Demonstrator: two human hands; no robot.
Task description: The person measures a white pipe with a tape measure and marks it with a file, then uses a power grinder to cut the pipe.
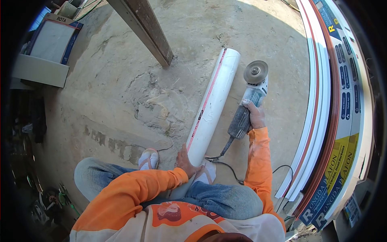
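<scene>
A white pipe point(213, 101) with a red printed stripe slants across the concrete floor, its near end between my legs. My left hand point(187, 162) is closed round the pipe near my feet. To the right of the pipe, my right hand point(255, 115) grips an angle grinder point(248, 105) by its body. The grinder's round disc point(256, 71) points away from me and is apart from the pipe. Its black cable point(225, 164) runs back beside my foot.
A metal post point(149, 34) stands on the floor ahead. Long white and brown panels point(318, 97) and printed boxes point(342, 161) line the right side. A ROTA tile box point(52, 38) sits at upper left. My sandalled feet point(148, 159) flank the pipe.
</scene>
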